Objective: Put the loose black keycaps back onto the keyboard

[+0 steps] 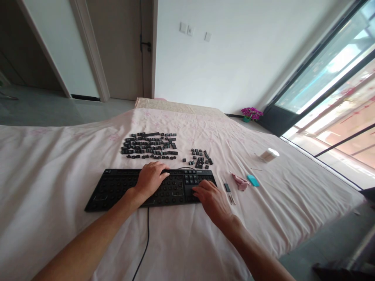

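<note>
Pale-pink floral cloth [181, 234] beneath a long black plastic keyboard [173, 191], small black blocky keycaps [148, 150], a white cylindrical tub [268, 155]

The left hand [150, 178] hides part of the keyboard [172, 191]; the view's bottom edge cuts the cable [148, 226].

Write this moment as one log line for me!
left hand: at far edge of keyboard | right hand: over its right part | loose keycaps: two groups beyond it | pronged tool: right of keyboard
</note>
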{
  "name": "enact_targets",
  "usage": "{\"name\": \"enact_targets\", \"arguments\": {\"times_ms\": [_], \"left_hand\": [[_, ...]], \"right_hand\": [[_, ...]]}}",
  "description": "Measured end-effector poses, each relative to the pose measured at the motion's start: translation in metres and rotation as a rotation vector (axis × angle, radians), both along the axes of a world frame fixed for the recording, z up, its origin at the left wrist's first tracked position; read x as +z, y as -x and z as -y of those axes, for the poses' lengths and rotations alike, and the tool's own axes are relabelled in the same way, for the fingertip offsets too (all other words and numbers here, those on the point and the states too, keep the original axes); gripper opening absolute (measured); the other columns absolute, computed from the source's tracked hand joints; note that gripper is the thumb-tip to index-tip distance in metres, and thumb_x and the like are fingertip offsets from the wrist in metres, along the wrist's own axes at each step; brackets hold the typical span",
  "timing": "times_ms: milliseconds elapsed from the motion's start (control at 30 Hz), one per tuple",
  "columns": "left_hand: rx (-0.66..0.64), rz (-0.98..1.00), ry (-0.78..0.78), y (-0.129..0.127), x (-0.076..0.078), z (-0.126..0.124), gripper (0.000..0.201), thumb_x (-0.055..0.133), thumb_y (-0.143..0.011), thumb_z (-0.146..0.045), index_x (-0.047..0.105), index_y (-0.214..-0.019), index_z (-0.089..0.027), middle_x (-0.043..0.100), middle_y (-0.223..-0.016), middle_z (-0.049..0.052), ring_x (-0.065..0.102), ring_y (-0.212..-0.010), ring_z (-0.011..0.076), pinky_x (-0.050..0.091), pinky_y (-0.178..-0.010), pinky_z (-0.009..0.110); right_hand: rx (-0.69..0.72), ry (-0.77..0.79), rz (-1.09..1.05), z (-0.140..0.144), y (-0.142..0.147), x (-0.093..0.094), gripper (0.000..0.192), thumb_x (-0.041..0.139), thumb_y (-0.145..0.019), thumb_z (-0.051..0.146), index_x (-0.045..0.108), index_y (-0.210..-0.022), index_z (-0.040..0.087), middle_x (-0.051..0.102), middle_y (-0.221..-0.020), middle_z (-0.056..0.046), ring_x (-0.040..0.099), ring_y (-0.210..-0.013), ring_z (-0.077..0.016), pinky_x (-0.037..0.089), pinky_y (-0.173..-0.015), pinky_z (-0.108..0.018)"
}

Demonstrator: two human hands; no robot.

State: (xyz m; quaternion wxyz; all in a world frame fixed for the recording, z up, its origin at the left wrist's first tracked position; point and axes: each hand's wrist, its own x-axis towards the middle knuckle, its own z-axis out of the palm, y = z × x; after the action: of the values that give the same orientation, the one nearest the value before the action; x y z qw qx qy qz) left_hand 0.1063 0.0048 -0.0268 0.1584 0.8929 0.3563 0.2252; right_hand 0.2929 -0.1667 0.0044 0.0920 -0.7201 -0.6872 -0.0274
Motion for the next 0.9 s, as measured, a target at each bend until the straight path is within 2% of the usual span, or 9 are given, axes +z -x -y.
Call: {"name": "enact_targets", "arguments": {"times_ms": [133,333,433,567,667,767,900], "left_hand": [[0.007,0.010,0.041,0.002,-0.006,-0.001,0.020,0.063,-0.082,-0.027,0.068,-0.101,-0.025,0.068,-0.102,0.003,0.060,-0.096,0.0202,0.044,-0.087,0.031],[0.014,0.021,0.064,0.002,-0.006,-0.001,0.018,0.061,-0.083,-0.028,0.068,-0.100,-0.025,0.067,-0.102,0.003,0.060,-0.096,0.0201,0.044,-0.086,0.030],[0.019,0.028,0.070,0.003,-0.006,-0.002,0.019,0.061,-0.083,-0.029,0.068,-0.100,-0.025,0.067,-0.102,0.003,0.060,-0.097,0.0202,0.044,-0.087,0.030],[0.020,0.045,0.072,0.003,-0.007,-0.001,0.019,0.062,-0.083,-0.027,0.068,-0.100,-0.025,0.067,-0.103,0.003,0.060,-0.097,0.0208,0.043,-0.087,0.031],[0.024,0.056,0.080,0.002,-0.007,-0.001,0.018,0.062,-0.082,-0.026,0.068,-0.100,-0.025,0.067,-0.103,0.003,0.060,-0.098,0.0208,0.043,-0.088,0.031],[0.020,0.062,0.091,0.002,-0.007,-0.002,0.019,0.062,-0.082,-0.026,0.068,-0.100,-0.026,0.068,-0.103,0.002,0.060,-0.098,0.0203,0.043,-0.088,0.031],[0.004,0.058,0.133,0.003,-0.004,-0.004,0.018,0.062,-0.082,-0.026,0.068,-0.099,-0.026,0.067,-0.103,0.002,0.060,-0.098,0.0200,0.043,-0.086,0.030]], "right_hand": [[0.031,0.031,0.046,0.000,0.002,0.003,0.018,0.053,-0.093,0.025,0.070,-0.097,0.027,0.062,-0.086,-0.002,0.057,-0.084,-0.0166,0.041,-0.064,-0.026],[0.064,0.060,0.162,0.001,0.004,0.002,0.018,0.051,-0.094,0.022,0.068,-0.091,0.024,0.061,-0.083,-0.002,0.055,-0.080,-0.0178,0.039,-0.060,-0.029],[0.087,0.044,0.232,0.005,0.007,-0.005,0.021,0.049,-0.092,0.014,0.066,-0.103,0.020,0.061,-0.087,-0.004,0.055,-0.080,-0.0191,0.041,-0.062,-0.032],[0.082,0.020,0.302,0.014,0.015,-0.018,0.040,0.049,-0.083,0.002,0.058,-0.121,0.011,0.061,-0.095,-0.009,0.053,-0.084,-0.0220,0.043,-0.069,-0.035],[0.069,0.040,0.331,0.019,0.020,-0.022,0.050,0.049,-0.079,-0.001,0.054,-0.127,0.010,0.061,-0.095,-0.010,0.052,-0.084,-0.0238,0.043,-0.068,-0.037],[0.063,0.068,0.274,0.018,0.016,-0.013,0.052,0.049,-0.077,-0.001,0.055,-0.127,0.013,0.061,-0.096,-0.009,0.053,-0.085,-0.0232,0.043,-0.069,-0.036],[0.085,0.100,0.032,-0.006,-0.006,0.018,0.037,0.046,-0.087,0.009,0.068,-0.109,0.029,0.063,-0.087,-0.003,0.056,-0.084,-0.0182,0.041,-0.066,-0.029]]}}
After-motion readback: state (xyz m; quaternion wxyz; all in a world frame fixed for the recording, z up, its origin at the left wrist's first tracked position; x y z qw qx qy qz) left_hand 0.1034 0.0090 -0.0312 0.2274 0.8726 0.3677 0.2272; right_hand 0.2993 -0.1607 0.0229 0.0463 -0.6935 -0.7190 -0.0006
